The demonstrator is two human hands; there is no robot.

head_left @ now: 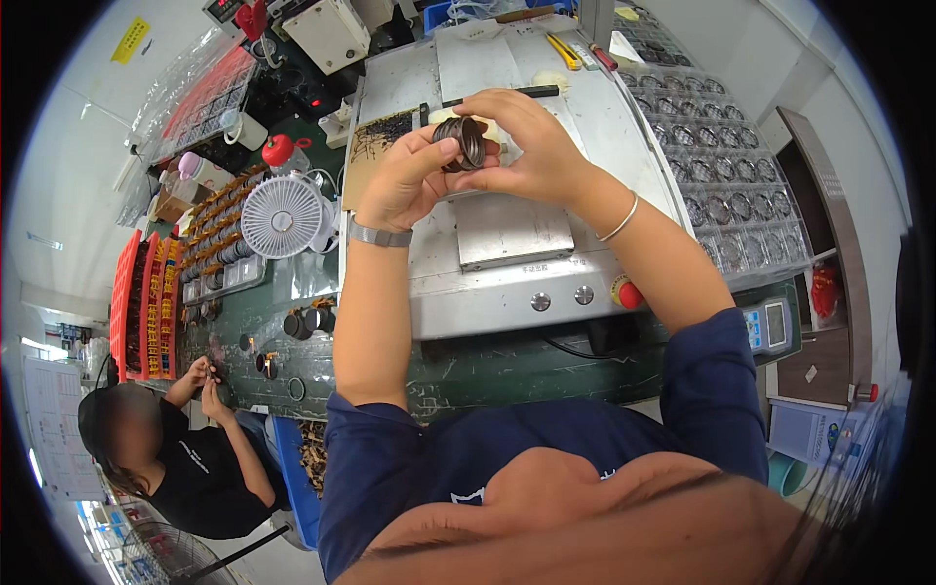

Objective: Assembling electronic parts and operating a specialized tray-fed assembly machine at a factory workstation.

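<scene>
A dark brown ring-shaped part [472, 146], a short hollow cylinder with ridged sides, is held up between both hands over the pale metal machine top [439, 312]. My left hand [402, 177] grips its left side, thumb pressed on the rim. Around its right side curve the fingers of my right hand [534, 148], thumb below and fingertips above. Under the hands, a raised metal block [515, 234] sits on the machine. Beside my left hand lies a brown board [369, 161] with many small dark pieces. A black bar [526, 94] is behind my right hand.
Clear trays [721, 141] of round parts stand at the right. A red button [629, 294] is on the machine's front. A white fan [286, 216] stands left of it. Yellow cutter [564, 53] lies at the back. Another person [210, 478] works at lower left.
</scene>
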